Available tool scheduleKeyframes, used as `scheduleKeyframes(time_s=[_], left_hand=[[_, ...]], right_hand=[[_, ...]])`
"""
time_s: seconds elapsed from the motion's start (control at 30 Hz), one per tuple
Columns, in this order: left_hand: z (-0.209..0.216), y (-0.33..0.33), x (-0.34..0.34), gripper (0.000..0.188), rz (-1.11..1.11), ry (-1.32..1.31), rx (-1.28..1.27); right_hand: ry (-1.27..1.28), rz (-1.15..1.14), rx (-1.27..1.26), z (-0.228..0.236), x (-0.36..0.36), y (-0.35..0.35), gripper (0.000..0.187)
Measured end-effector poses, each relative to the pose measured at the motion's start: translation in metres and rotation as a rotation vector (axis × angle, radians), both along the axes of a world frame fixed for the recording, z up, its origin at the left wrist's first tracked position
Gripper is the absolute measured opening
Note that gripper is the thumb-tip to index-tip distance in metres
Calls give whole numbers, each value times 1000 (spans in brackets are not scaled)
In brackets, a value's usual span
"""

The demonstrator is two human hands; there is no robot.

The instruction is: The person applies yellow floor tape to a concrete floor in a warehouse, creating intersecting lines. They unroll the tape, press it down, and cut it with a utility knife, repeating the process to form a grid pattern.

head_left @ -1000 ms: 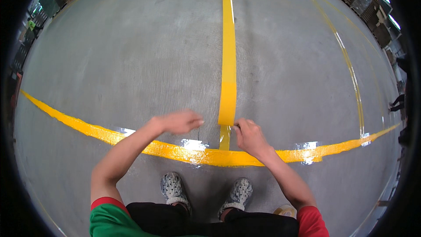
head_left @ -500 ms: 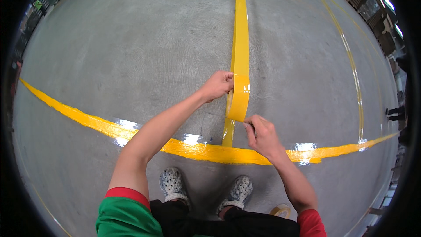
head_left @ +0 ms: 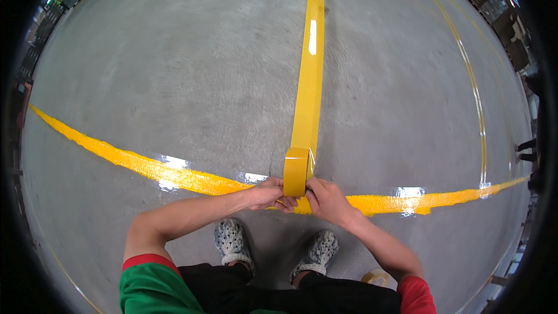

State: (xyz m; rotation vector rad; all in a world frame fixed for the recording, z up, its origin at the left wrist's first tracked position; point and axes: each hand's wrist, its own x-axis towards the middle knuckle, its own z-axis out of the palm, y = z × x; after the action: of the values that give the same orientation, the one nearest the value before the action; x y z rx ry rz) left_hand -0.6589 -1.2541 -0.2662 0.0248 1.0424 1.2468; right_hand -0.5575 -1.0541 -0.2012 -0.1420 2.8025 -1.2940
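Both hands are closed on a roll of yellow tape (head_left: 296, 173), close in front of me above where two floor lines meet. My left hand (head_left: 267, 194) grips its left and lower side, with the fingertips curled under it. At its lower right edge, my right hand (head_left: 327, 199) pinches with thumb and fingers. From the roll a long shiny strip of yellow tape (head_left: 308, 93) stretches away to the far edge of view. Whether the near part of the strip touches the floor, I cannot tell.
A glossy yellow line with ragged edges (head_left: 192, 181) crosses the grey floor just beyond my shoes (head_left: 232, 239). Another tape roll (head_left: 376, 277) lies by my right leg. Thinner yellow lines (head_left: 478, 102) run at the right. A person's dark legs (head_left: 526, 151) show at the right rim.
The roll has come toward me, and the unrolled strip reaches nearer. My left hand has moved down and toward me; my right hand has shifted down and left, closer to it.
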Motion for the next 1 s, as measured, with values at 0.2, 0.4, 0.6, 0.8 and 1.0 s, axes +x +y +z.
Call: scheduleKeyframes(time_s=[0.2,0.4,0.6,0.8,1.0], left_hand=[[15,9,-10,33,167,-110,151],[25,23,-12,64,3,-94,163],[50,20,-10,108,147,448,-366],[60,6,-46,116,99,542,-245],[49,8,-66,51,68,328,-103]], right_hand=[[94,-129,-38,9,-13,7,14],[331,-23,357,10,-61,39,11],[246,19,375,-8,-50,38,12],[224,-251,161,-15,13,48,10],[51,-578,336,-111,35,142,12]])
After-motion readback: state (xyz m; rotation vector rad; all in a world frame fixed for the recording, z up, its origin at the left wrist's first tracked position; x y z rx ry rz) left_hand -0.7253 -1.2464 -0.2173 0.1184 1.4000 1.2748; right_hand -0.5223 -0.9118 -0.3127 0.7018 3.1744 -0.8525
